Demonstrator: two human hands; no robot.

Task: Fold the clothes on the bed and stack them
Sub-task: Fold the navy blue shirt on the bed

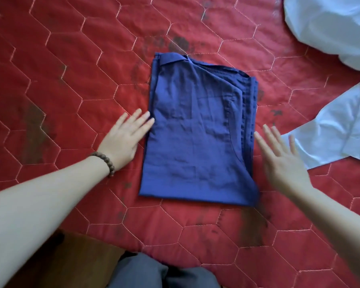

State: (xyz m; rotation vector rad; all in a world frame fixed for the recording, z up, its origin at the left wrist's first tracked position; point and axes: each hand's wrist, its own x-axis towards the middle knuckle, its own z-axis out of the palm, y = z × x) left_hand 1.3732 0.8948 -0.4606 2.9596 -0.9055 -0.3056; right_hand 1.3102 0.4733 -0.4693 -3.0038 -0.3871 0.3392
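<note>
Folded dark blue cotton shirt [197,134] on red quilted bedspread [71,69], left hand [126,135] flat, fingertips touching its left edge, right hand [279,159] spread just right of it, crumpled white garment [330,34] far right

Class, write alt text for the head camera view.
A folded blue garment lies on a red quilted bedspread, an open left hand and right hand flanking it. Unfolded white cloth lies far right.

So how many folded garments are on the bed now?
1: the blue garment lies folded mid-bed between both hands. The white clothing at upper right is unfolded; more may lie out of frame.
</note>
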